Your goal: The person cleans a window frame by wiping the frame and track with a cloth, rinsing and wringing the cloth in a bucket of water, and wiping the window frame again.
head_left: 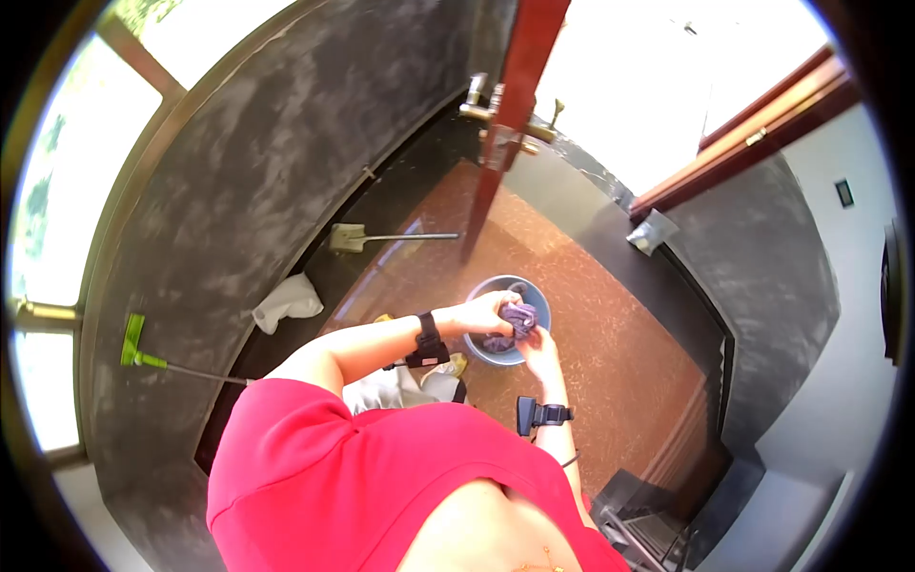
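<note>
My left hand (487,313) and my right hand (540,349) both grip a bunched purple cloth (518,320). They hold it over a round, light blue bucket (546,303) on the floor. More dark, wet-looking cloth (497,343) shows inside the bucket below my hands. The fingers of both hands are closed around the purple cloth, and part of it is hidden by them. Each wrist wears a black strap, the right one with a dark box-like device (526,416).
An open red door (519,86) stands ahead. A small shovel (351,237) lies at left, near a white sack (289,302). A green-headed squeegee or mop (133,341) leans on the left wall. A plastic bag (652,232) sits by the doorway; a dark metal frame (624,505) stands lower right.
</note>
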{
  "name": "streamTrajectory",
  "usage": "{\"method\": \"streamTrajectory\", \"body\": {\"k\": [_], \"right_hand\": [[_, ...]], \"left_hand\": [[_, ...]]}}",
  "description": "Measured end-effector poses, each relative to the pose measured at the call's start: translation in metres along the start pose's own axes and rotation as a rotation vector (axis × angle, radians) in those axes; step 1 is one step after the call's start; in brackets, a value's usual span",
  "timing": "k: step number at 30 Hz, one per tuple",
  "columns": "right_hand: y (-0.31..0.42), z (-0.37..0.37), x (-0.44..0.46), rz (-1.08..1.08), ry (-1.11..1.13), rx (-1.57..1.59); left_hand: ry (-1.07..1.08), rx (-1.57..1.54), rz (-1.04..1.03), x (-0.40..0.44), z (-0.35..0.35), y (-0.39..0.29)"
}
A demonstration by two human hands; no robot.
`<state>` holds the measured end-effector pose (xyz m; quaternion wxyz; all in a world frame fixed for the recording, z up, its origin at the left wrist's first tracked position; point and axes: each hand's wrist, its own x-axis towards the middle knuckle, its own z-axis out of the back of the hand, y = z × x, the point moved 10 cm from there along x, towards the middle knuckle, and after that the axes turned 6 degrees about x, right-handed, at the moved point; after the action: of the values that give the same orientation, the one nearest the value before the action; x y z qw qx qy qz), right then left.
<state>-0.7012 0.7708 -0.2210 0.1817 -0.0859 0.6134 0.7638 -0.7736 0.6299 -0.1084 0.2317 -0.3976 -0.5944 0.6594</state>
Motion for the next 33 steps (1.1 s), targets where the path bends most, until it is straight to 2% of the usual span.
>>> {"method": "streamTrajectory", "body": {"k": [2,3,4,5,6,7,8,10,12,14,16,17,18,20,21,22,24,25,26,28,29,30,32,33], "right_hand": [[0.083,-0.018,-0.015,0.095,0.153,0.016],[0.117,-0.046,-0.001,0.223,0.189,0.056],[0.149,-0.070,-0.002,0.295,0.218,-0.062],[0.168,-0.090,0.009,0.302,0.229,-0.118],[0.182,-0.114,0.017,0.310,0.241,-0.178],[0.180,-0.135,0.030,0.228,0.238,-0.148],[0.186,-0.158,0.039,0.228,0.246,-0.155],[0.205,-0.206,0.054,0.292,0.239,-0.305],[0.253,-0.259,0.053,0.572,0.214,-0.513],[0.283,-0.305,0.064,0.464,0.323,0.113],[0.303,-0.364,0.065,0.181,0.626,0.680],[0.317,-0.383,0.061,0.132,0.719,0.754],[0.333,-0.401,0.060,0.140,0.729,0.744],[0.365,-0.437,0.052,0.183,0.820,0.835],[0.371,-0.451,0.054,0.152,0.879,0.857],[0.375,-0.461,0.059,0.148,0.895,0.850],[0.399,-0.488,0.043,-0.028,1.193,0.920],[0.406,-0.498,0.045,0.022,1.103,0.883],[0.413,-0.511,0.043,0.026,1.111,0.879],[0.437,-0.527,0.033,0.548,1.063,0.262],[0.451,-0.536,0.021,0.554,1.129,0.133],[0.453,-0.542,0.026,0.595,1.128,0.134],[0.475,-0.540,0.038,0.806,0.989,0.141],[0.478,-0.541,0.053,0.673,0.978,0.240]], "left_hand": [[-0.120,0.178,-0.119,-0.035,0.013,-0.022],[-0.134,0.159,-0.164,-0.050,0.042,-0.028],[-0.154,0.155,-0.211,-0.072,0.058,-0.033],[-0.192,0.053,-0.164,-0.088,0.080,-0.035],[-0.278,0.109,-0.169,-0.109,0.104,-0.040],[-0.338,0.196,-0.237,-0.132,0.125,-0.053],[-0.397,0.285,-0.306,-0.153,0.142,-0.066],[-0.470,0.258,-0.342,-0.190,0.169,-0.070],[-0.593,0.418,-0.350,-0.231,0.192,-0.088],[-0.592,0.452,-0.293,-0.261,0.213,-0.077],[-0.703,0.390,-0.363,-0.295,0.237,-0.080],[-0.706,0.341,-0.374,-0.306,0.249,-0.077],[-0.806,0.401,-0.407,-0.325,0.268,-0.079],[-0.892,0.115,-0.243,-0.354,0.314,-0.037],[-1.006,0.051,-0.227,-0.370,0.338,-0.027],[-0.991,0.020,0.010,-0.375,0.361,0.013],[-0.922,-0.155,0.076,-0.375,0.379,0.023],[-0.862,-0.193,0.003,-0.374,0.389,0.021],[-0.869,-0.191,-0.002,-0.377,0.401,0.023],[-0.759,-0.442,-0.347,-0.369,0.417,0.003],[-0.773,-0.582,-0.388,-0.368,0.427,0.007],[-0.767,-0.672,-0.475,-0.369,0.436,-0.005],[-0.925,-0.788,-0.604,-0.381,0.457,-0.017],[-1.004,-0.855,-0.684,-0.387,0.467,-0.014]]}}
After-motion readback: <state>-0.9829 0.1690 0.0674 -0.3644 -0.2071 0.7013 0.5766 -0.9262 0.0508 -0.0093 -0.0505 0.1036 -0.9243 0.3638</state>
